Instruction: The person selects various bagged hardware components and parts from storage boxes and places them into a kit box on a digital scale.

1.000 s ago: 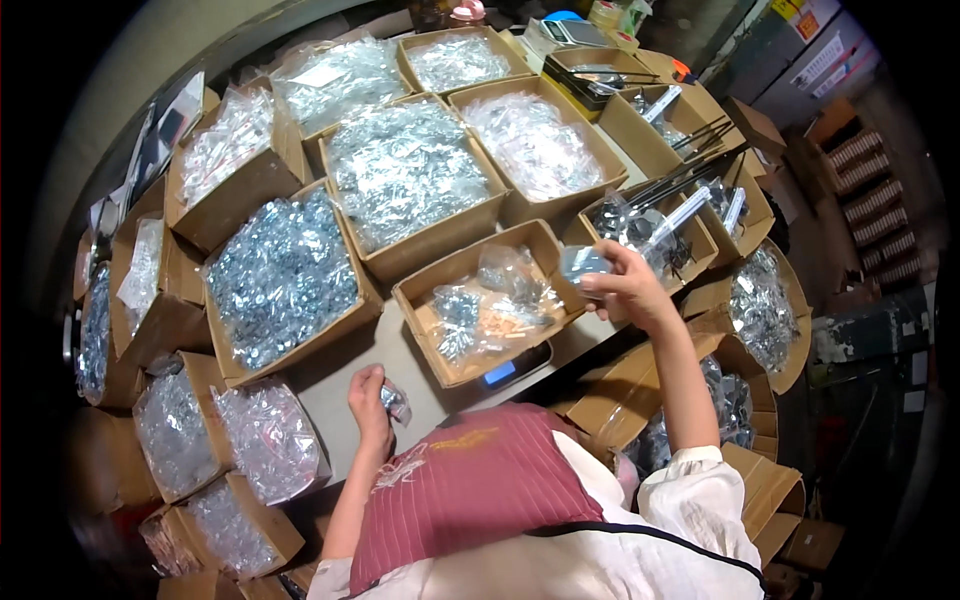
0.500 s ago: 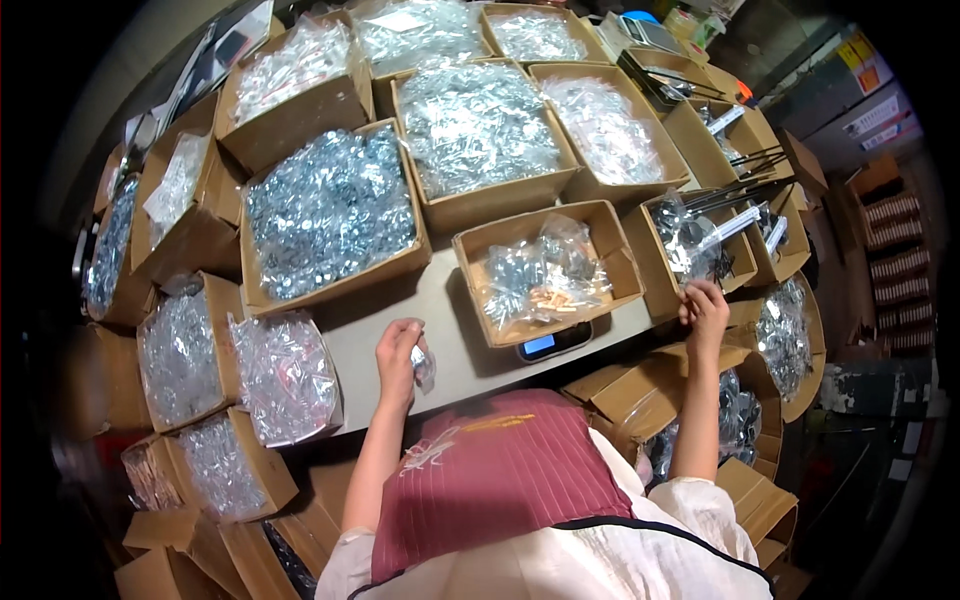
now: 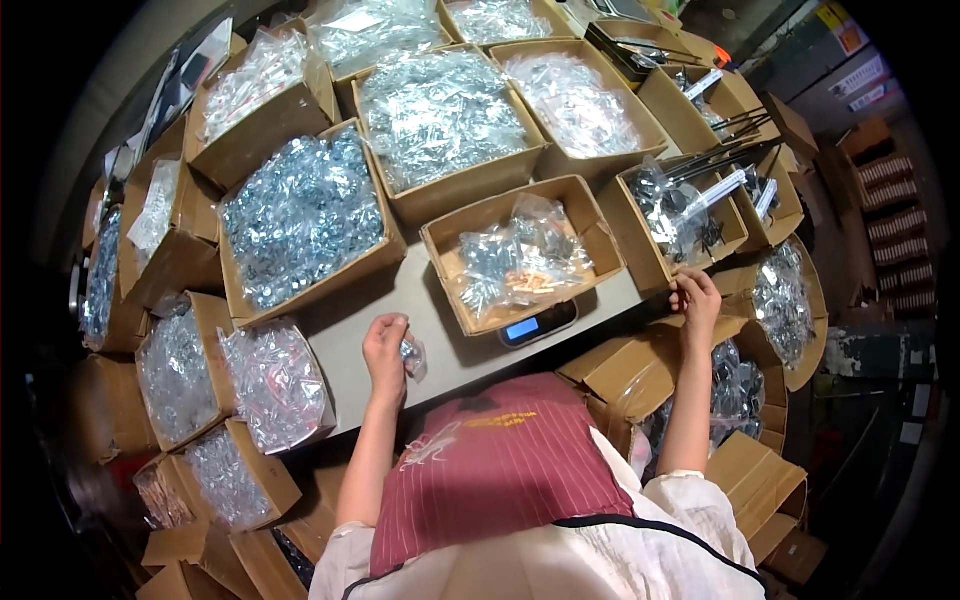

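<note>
My left hand (image 3: 384, 352) is closed on a small clear plastic bag (image 3: 413, 357) with shiny metal parts inside, held above the near part of the light table. At the right, my right hand (image 3: 698, 298) has its fingers curled in at the near edge of a cardboard box (image 3: 632, 250) of bagged dark and silvery parts. Whatever those fingers hold, if anything, is too small to make out. Between my hands, an open cardboard box (image 3: 448, 300) sits on a black scale (image 3: 540, 326) with a lit display. Inside it lie bags of silvery parts (image 3: 500, 262) and copper-coloured pieces (image 3: 533, 281).
Large cartons of bagged metal parts (image 3: 305, 215) and clear bags (image 3: 440, 115) line the far side. More boxes crowd the left, including one of clear bags (image 3: 272, 380). Thin black rods (image 3: 735, 150) stick out at the right. An open carton (image 3: 640, 375) stands near my right forearm.
The whole view has shifted slightly. My right hand has drawn a little toward me, away from the bags in the right box. My left hand keeps the small bag.
</note>
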{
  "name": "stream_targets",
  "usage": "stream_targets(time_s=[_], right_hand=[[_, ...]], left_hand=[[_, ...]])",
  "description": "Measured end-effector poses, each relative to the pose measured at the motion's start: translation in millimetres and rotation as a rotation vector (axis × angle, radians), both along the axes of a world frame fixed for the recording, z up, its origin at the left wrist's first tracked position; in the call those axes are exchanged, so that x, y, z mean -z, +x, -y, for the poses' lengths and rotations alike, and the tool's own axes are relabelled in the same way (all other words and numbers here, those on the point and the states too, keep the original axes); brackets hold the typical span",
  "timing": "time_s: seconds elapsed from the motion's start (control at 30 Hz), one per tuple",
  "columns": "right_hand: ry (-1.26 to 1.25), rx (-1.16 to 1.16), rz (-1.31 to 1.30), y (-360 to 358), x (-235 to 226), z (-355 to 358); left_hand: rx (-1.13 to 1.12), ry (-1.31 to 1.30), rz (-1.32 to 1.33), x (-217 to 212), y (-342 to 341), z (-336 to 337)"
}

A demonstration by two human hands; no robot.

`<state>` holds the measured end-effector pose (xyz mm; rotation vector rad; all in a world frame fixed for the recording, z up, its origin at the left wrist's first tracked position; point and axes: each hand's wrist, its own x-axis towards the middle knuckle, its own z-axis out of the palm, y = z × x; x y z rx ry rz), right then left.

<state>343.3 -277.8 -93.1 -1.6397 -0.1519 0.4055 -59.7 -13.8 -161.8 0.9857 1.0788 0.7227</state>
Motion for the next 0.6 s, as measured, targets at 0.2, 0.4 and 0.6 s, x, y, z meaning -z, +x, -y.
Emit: stream_targets(time_s=[0.2,0.4,0.6], right_hand=[[-0.024,-0.003,-0.002,-0.7,-3.9,-2.1],[-0.017,-0.016,0.002,-0.1,-0.1,-2.7],[0.0,-0.013,-0.007,-1.1,-1.8,-4.3]], left_hand=[[-0.019,0.039,-0.003,-4.9,2.3,4.0],[0.001,0.034,-0.009,-3.3,0.9,4.2],[-0.001,0.04,0.0,-5.1,1.5,3.7]])
